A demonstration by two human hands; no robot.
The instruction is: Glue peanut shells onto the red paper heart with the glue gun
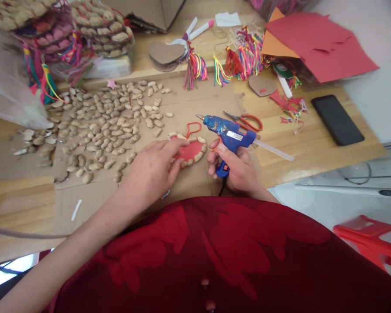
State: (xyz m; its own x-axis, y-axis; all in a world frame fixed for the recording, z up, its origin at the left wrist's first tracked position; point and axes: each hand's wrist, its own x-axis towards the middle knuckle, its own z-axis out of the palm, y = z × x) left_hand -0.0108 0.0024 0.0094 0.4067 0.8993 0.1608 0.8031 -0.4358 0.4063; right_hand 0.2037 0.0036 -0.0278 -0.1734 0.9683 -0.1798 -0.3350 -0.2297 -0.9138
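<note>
Close to the table's (280, 169) near edge, the red panel (194, 152) is being supported on a cardboard sheet (179, 102). Its left side is being bordered by scattered peanuts (121, 121); beyond it, plain cardboard is being exposed up to the tassels (197, 67). The panel is being rimmed by pale peanuts and topped by a red cord loop (188, 129). The left hand's (154, 167) bent fingers are being laid over it; whether anything is being pinched cannot be told. A blue glue gun (220, 126) is being gripped in the right hand (239, 167).
</note>
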